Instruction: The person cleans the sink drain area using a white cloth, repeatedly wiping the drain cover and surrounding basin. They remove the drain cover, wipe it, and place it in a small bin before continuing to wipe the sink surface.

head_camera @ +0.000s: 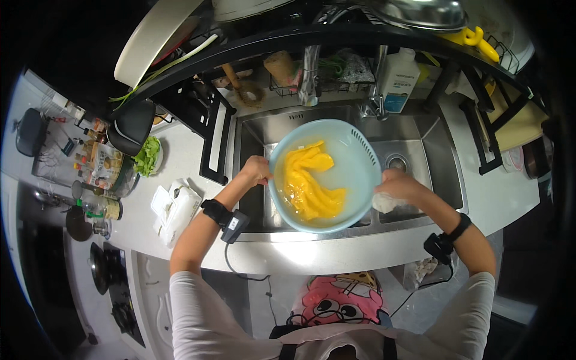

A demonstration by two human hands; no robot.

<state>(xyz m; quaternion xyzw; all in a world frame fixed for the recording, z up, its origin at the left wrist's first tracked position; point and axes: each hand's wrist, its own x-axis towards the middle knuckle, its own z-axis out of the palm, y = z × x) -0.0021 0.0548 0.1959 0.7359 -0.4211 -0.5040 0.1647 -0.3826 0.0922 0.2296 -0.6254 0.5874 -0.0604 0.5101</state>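
Note:
A light blue plastic basin point(355, 193) is held over the double stainless steel sink point(405, 128), covering much of its left bowl and the divider. Cloudy water and a soaked yellow cloth point(310, 180) are inside it. My left hand point(258, 170) grips the basin's left rim. On the right rim is my right hand point(396, 185), which also has a whitish, crumpled wet cloth or wipe point(387, 202) under its fingers. The chrome faucet point(309, 81) stands behind the basin.
A black dish rack point(288, 40) arches over the sink, with pans and bowls above. A white bottle point(399, 81) stands behind the right bowl. On the left counter lie an open pack of wipes point(175, 209), a bowl of lettuce point(147, 157) and several bottles and jars.

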